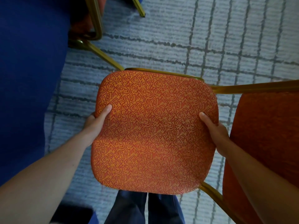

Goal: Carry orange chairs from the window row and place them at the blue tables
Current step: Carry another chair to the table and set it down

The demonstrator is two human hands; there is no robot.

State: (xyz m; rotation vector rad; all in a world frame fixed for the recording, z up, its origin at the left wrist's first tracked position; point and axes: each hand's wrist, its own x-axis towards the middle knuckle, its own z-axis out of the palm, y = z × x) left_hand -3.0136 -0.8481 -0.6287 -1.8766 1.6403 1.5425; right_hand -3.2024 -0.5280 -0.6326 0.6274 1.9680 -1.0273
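Grips the orange chair [153, 130] by its patterned seat, hands well apart: left hand [95, 125] clamped on the left edge, right hand [216, 135] on the right edge, thumbs on top, fingers hidden beneath. Over grey lined carpet [178, 38], just beside the blue tablecloth [29, 78] on the left; lifted or standing, cannot tell. At that table, 1 more gold-legged chair [95, 21].
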